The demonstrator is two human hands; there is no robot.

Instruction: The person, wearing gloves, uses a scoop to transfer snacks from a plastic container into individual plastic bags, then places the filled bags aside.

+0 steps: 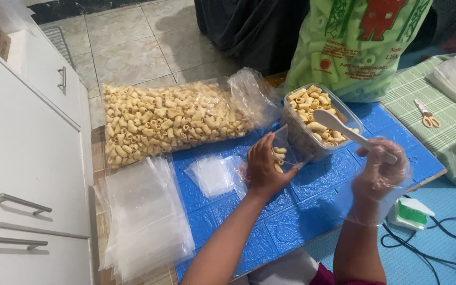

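Observation:
My left hand (264, 168) holds a small clear plastic bag (282, 149) open, with a few tube-shaped snacks inside. My right hand (378, 170), in a thin clear glove, grips a white plastic spoon (339, 126) whose bowl rests over the snacks in a clear rectangular tub (344, 113). The tub stands on a blue embossed mat (312, 195), just right of the small bag.
A large clear bag of the same snacks (170, 122) lies at the back left. A stack of flat clear bags (146, 219) sits front left, one loose bag (212, 176) beside my left hand. A green printed sack (354, 47), scissors (427, 115), white cabinet (22, 158), cables (434, 237).

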